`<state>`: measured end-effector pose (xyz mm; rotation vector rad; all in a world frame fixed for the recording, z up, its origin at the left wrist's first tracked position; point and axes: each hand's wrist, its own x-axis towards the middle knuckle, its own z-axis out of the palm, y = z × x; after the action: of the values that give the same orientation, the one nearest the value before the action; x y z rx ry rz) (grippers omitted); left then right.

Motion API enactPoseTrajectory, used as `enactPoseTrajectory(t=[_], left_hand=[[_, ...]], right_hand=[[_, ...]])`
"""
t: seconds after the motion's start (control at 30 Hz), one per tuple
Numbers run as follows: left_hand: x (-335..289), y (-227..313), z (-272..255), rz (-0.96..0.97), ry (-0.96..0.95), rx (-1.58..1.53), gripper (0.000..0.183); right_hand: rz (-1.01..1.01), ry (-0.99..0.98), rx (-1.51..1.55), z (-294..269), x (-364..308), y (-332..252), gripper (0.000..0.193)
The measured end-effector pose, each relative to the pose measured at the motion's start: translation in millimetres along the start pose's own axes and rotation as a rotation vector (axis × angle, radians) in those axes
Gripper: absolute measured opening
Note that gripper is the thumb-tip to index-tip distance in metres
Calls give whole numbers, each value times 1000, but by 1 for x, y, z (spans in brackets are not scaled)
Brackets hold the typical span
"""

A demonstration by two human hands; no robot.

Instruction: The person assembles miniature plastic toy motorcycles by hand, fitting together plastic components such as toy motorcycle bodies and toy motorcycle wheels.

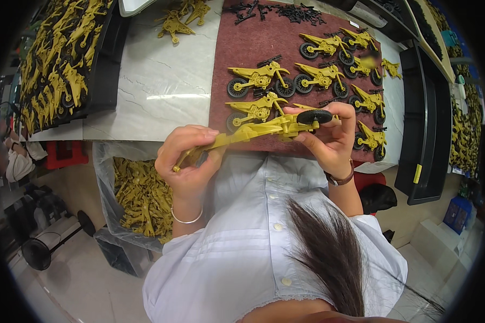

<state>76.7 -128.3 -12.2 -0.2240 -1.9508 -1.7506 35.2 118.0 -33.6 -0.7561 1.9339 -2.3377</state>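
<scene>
Between both hands, over the front edge of the table, I hold a yellow plastic toy motorcycle (258, 129) turned on its side. My left hand (191, 156) is closed round one end, where a dark wheel partly shows behind the fingers. At the other end, by a black wheel (314, 117), my right hand (331, 140) grips the yellow body between thumb and fingers. Several similar toy motorcycles with black wheels stand or lie in rows on the dark red mat (229, 51); one motorcycle (256, 107) lies just beyond the held one and is partly covered by it.
Small black parts (299, 14) are heaped at the mat's far edge. Loose yellow parts (175, 24) lie on the white tabletop (161, 81). A black tray (99, 70) of motorcycles stands left, and a black bin (423, 124) right. Below left, a plastic-lined box holds yellow parts (140, 199).
</scene>
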Motion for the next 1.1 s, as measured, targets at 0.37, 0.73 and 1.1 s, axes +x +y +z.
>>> enactPoseTrajectory(t=[0.37,0.73,1.1], left_hand=[[-2,4,4,-11,-26,-79,29],[5,4,-3,-90,67,134,24],[23,-43,-80,-461,-141,707,25]], right_hand=[[-217,-245,-252,-13,12,-9,47],[-51,-105,-1,3,2,-8,49],[228,-200,63,48,18,5,52]])
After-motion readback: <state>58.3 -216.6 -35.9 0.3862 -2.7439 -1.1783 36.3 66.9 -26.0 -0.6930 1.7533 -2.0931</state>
